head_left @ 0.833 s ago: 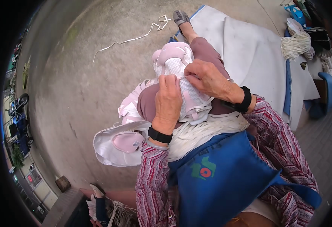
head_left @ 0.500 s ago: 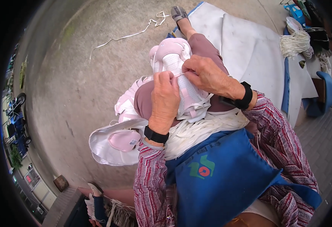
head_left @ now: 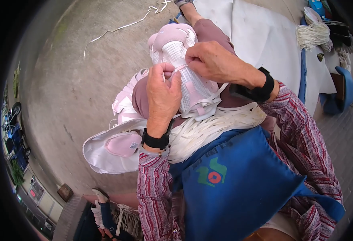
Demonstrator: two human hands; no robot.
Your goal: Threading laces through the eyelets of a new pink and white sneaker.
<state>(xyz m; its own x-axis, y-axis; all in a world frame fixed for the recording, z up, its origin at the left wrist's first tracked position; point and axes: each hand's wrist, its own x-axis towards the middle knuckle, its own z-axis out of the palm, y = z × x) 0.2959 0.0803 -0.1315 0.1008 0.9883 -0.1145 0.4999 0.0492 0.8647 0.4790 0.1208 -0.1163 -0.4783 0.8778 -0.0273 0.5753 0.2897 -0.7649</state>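
Pink shoe upper (head_left: pixel 180 60) rests on the knee; left hand (head_left: pixel 163 90) clamps its mesh, right hand (head_left: pixel 212 62) pinches a white lace (head_left: pixel 180 67) at the eyelets. Lacing looks midway; next pull likely needs steady tension, spare laces (head_left: pixel 212 128) lying on the lap

The person wears a long-sleeved shirt (head_left: pixel 305 132) striped in red, white and grey, a blue apron (head_left: pixel 240 188) with a green-and-red emblem, mauve trousers (head_left: pixel 208 32), and black wristbands (head_left: pixel 157 141).

Grey concrete floor (head_left: pixel 64 80) carries a loose white strap (head_left: pixel 120 27); white sheets (head_left: pixel 260 36) lie beside.
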